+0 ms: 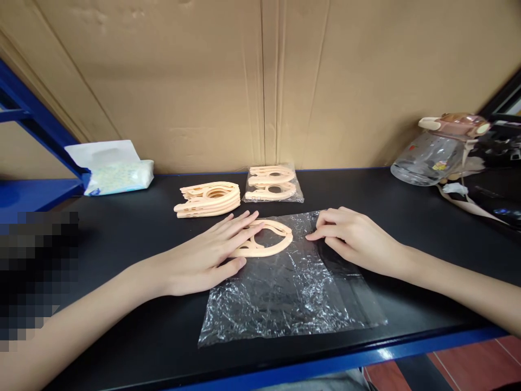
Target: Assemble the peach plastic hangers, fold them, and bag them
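My left hand (207,251) lies flat with its fingers stretched over a peach plastic folding hanger (260,251), covering its left part. The hanger's rounded end shows to the right of my fingertips. It is on the upper part of a clear plastic bag (268,304), spread flat and wrinkled on the black table; I cannot tell whether it is inside or on top. My right hand (350,236) has curled fingers closed at the bag's upper right edge. Behind my left hand is a stack of several similar hangers (209,201).
A bagged pair of peach hangers (273,183) lies at the back against the cardboard wall (183,81). Back left is a soft white packet (118,174). A clear bottle with a brown lid (431,155) and dark items are at the right. The black table (163,336) has a blue front edge.
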{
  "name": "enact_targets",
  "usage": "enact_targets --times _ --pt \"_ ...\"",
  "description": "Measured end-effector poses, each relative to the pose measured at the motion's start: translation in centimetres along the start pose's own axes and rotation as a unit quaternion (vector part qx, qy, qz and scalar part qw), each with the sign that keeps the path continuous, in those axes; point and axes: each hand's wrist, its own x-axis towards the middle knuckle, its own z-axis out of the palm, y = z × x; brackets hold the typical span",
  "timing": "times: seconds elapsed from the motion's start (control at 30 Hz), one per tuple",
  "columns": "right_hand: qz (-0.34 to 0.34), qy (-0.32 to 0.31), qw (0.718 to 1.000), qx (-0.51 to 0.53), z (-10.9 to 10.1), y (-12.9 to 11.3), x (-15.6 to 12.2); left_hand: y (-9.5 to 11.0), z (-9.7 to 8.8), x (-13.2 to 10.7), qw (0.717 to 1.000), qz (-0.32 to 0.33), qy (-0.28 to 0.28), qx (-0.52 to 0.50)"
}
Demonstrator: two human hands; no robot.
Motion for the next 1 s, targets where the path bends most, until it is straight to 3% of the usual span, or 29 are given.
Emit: enact_targets --times 0.17,0.37,0.47,0.6,0.73,0.87,1.0 --pt "0.016 0.014 1.0 0.01 0.0 0.2 0.0 -0.2 -0.8 0.2 1.0 -0.002 0.019 0.004" --pt "0.031 0.068 0.996 0.042 -0.3 0.4 -0.1 -1.8 -3.5 0.3 0.989 -0.05 0.139 0.026" --pt "0.024 0.082 0.995 0.044 -0.5 0.4 -0.1 -3.5 -4.3 0.2 0.981 -0.081 0.166 0.056" --pt "0.016 0.09 0.995 0.035 -0.7 0.6 -0.1 -6.6 -4.5 0.0 0.971 -0.144 0.157 0.112" --pt "0.022 0.097 0.995 0.024 -0.8 1.2 -0.1 -8.9 -4.7 -0.2 0.97 -0.19 0.121 0.087" --pt "0.023 0.095 0.995 0.025 -0.7 1.6 -0.1 -9.3 -5.1 -0.5 0.979 -0.183 0.084 0.032" --pt "0.021 0.093 0.995 0.029 -0.8 1.6 -0.1 -9.1 -5.2 -0.6 0.98 -0.172 0.092 0.033"
